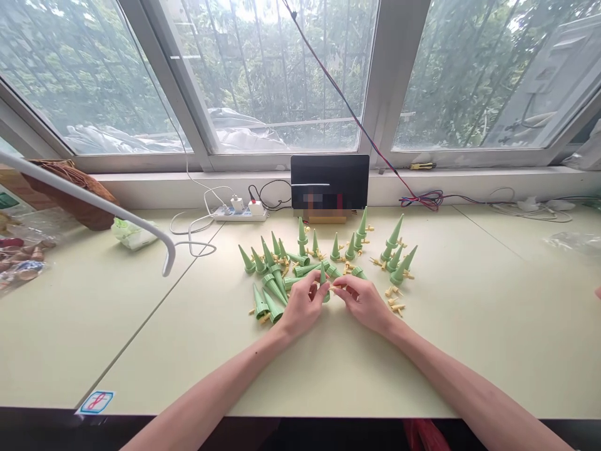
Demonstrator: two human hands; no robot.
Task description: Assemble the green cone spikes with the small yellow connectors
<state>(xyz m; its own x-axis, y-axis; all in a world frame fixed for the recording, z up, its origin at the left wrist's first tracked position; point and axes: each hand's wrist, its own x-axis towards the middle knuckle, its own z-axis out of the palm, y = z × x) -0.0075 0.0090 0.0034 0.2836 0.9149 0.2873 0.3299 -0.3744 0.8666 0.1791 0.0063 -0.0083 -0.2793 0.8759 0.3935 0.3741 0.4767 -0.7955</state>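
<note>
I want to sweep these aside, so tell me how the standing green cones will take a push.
Likely to tip: the standing cones are tall and narrow, and fallen cones lie nearby. Once down they would probably roll in an arc, being tapered. They look like stiff plastic, so probably light.

Left forearm, right forearm bare, rising from bottom edge, converging at frame centre. Left hand palm down, fingers curled, thumb and forefinger pinched. Right hand just beside it, fingertips pinched.
</note>
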